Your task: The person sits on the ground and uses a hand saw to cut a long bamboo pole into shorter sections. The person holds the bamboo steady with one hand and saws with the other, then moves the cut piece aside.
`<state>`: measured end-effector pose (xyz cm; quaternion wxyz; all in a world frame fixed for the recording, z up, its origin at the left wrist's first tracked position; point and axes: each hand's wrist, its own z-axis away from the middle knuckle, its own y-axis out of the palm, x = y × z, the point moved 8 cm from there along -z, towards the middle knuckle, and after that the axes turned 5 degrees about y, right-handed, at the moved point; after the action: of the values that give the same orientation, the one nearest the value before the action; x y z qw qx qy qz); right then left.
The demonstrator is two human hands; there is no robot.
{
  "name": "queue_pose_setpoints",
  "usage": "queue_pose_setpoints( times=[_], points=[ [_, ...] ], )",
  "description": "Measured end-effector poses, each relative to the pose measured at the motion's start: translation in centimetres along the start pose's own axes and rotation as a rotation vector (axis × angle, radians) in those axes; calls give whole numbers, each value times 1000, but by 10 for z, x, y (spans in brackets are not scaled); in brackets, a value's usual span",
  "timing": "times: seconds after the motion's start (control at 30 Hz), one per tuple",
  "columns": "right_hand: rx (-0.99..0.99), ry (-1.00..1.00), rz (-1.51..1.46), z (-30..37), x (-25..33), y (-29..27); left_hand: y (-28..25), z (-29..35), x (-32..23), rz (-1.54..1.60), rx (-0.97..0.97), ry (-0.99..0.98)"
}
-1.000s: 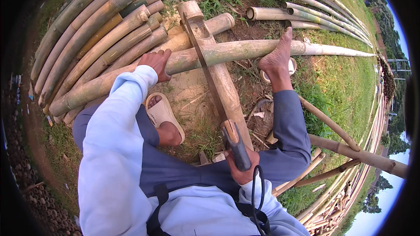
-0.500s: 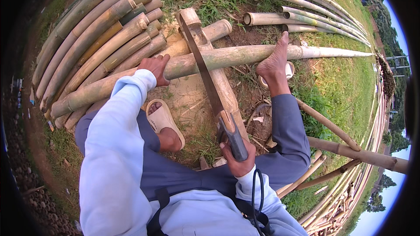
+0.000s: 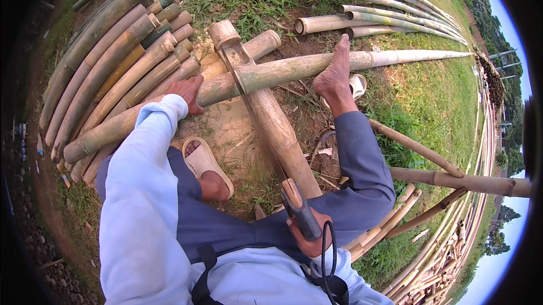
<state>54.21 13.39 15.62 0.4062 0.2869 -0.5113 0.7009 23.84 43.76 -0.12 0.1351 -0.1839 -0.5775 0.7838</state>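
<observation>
A long bamboo pole (image 3: 277, 72) lies across in front of me, resting on a notched bamboo support (image 3: 283, 132). My left hand (image 3: 186, 93) is wrapped over the pole's left part, thumb and fingers pressed on it. In my right hand (image 3: 312, 236), near my lap, is the dark handle of a handsaw (image 3: 261, 127), gripped with closed fingers. Its long blade slants away from me and crosses the pole just right of my left hand. Whether the teeth have cut in cannot be made out. My bare right foot (image 3: 334, 76) presses on the pole farther right.
Cut bamboo lengths (image 3: 121, 56) lie stacked at the left. Long poles (image 3: 390, 2) lie on the grass at the far right. A bamboo frame (image 3: 441, 178) stands beside my right leg. One sandal (image 3: 357, 85) lies behind my raised foot; my left foot wears the other (image 3: 209, 163).
My right hand has drawn the saw back toward my lap, its blade sliding across the pole. My left hand keeps its hold. The whole view has shifted slightly.
</observation>
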Motion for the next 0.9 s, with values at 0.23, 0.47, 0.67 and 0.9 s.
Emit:
queue_pose_setpoints(
  times=[0.23,0.47,0.67,0.9],
  points=[
    [-95,-15,-134,-46,5,7,-4,0,-14,7,-40,17],
    [-48,11,-90,-28,-13,20,-4,8,-6,31,25,5],
    [-3,3,-64,-42,17,6,-16,-2,-11,105,-8,28],
    [-40,14,-152,-40,-1,21,-12,-5,6,75,-41,26]
  ],
)
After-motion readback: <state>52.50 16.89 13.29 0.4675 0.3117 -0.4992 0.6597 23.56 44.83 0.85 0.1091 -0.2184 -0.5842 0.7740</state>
